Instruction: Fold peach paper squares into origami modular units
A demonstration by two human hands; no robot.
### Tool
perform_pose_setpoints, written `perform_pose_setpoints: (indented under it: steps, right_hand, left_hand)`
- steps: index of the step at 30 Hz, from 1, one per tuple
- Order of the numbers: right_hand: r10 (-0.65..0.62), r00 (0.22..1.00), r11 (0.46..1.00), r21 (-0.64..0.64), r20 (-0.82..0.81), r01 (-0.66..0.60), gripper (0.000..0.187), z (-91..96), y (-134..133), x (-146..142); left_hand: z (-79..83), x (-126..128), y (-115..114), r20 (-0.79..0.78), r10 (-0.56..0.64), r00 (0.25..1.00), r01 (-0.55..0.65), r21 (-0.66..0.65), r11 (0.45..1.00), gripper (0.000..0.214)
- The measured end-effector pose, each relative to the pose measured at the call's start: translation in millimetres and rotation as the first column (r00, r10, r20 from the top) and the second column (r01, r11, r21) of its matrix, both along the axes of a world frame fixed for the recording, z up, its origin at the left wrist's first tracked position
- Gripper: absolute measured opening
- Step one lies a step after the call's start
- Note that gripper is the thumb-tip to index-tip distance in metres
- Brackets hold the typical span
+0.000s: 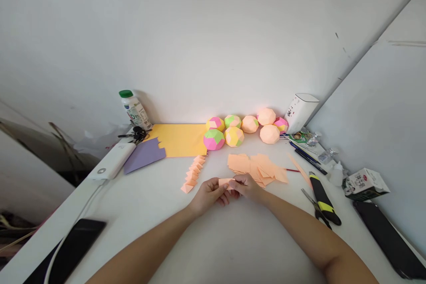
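Between my two hands is a small peach piece of paper (226,182), folded into a narrow strip. My left hand (209,193) pinches its left end, thumb on top. At the other end, my right hand (248,186) grips it with thumb and fingers. Just left of my hands lies a row of folded peach paper units (193,175), overlapping one another. Beyond my right hand sits a loose pile of flat peach paper pieces (256,166). Several many-sided paper balls (234,136) in peach, yellow, green and pink stand against the wall.
Yellow paper (183,137) and purple paper (144,155) lie at the back left, near a green-capped bottle (136,108) and a white power strip (111,162). Scissors (316,208) and a utility knife (322,197) lie right. Phones (81,248) and a milk carton (366,183) flank the sides.
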State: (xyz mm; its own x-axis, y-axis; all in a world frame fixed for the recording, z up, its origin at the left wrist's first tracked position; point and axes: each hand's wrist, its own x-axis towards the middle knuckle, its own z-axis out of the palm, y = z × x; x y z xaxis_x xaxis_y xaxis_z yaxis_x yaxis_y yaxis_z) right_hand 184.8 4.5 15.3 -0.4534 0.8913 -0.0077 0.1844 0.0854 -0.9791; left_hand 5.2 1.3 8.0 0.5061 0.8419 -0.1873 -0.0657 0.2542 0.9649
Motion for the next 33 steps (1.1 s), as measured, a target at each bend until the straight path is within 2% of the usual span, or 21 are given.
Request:
perform_pose_setpoints:
  steps: [14,33]
  right_hand:
    - [-0.028,1.0,0.998,-0.049,-0.005,0.027,0.038,-5.1,0.4,-0.4]
    - [-0.026,0.999,0.998,-0.047,0.037,0.028,0.042,-5.7,1.6,1.4]
  left_hand:
    - [-4.6,-0.8,0.9,0.019,-0.005,1.0,0.005,0.01,1.0,0.031]
    - [-3.8,-0.8,-1.1,0.035,-0.007,0.999,0.007,0.02,1.0,0.031]
